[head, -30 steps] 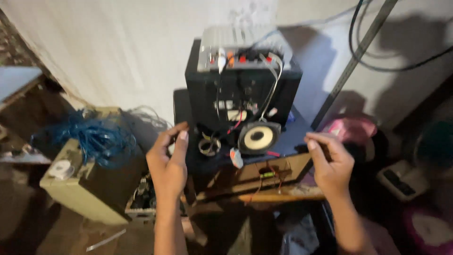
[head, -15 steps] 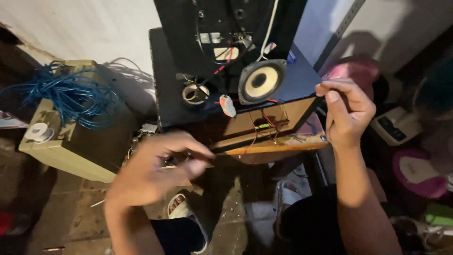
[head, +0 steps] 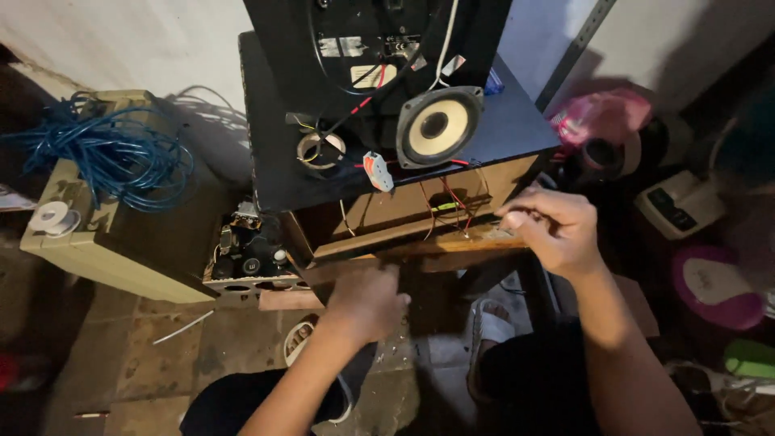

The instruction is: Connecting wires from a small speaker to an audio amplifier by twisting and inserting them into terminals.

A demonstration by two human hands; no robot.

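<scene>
open floor [head: 153, 339] lower left | wooden shelf [head: 387, 242] blocks ahead

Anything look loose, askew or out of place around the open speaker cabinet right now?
Yes. The round cream-coned speaker driver lies loose and tilted on the black panel, out of any mounting, with red and black wires trailing into the open wooden box. A tangled blue cable bundle sprawls over the beige case.

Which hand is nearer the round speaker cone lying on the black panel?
Right. The right hand sits just below and right of the speaker cone, by the wooden edge; the left hand is lower, well below the panel.
</scene>
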